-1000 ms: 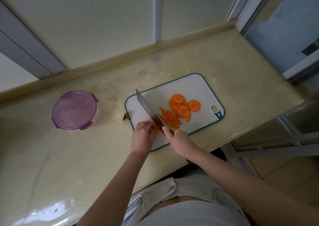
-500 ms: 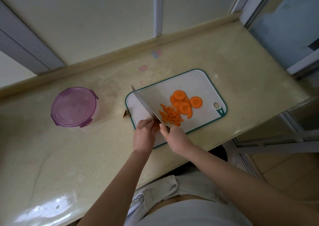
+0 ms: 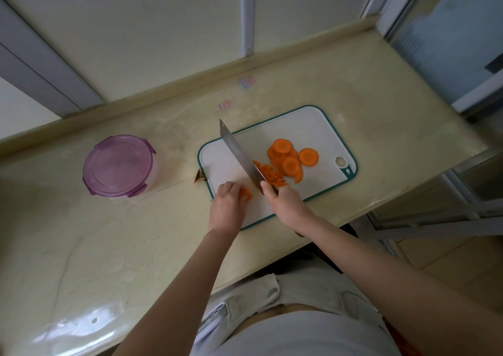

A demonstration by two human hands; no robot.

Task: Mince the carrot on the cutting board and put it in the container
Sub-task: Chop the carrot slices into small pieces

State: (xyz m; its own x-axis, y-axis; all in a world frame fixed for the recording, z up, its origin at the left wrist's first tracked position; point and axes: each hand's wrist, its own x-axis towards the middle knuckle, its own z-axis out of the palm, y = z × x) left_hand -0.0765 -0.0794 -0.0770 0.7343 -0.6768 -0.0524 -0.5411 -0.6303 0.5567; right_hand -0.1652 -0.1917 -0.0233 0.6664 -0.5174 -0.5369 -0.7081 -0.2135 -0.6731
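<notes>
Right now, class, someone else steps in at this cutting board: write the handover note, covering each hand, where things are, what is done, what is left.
Left hand: curled fingers steady a small carrot clump on the cutting board.
Right hand: grips the knife, blade between that clump and the minced pile.
Carrot slices: several whole rounds lie right of the pile.
Container: on the counter left of the board, purple lid on.
Done: part minced. Left: mince clump and slices, open container, transfer.

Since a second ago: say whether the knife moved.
Yes: against the cutting board, the knife shifted toward its far edge, away from the left hand.
</notes>
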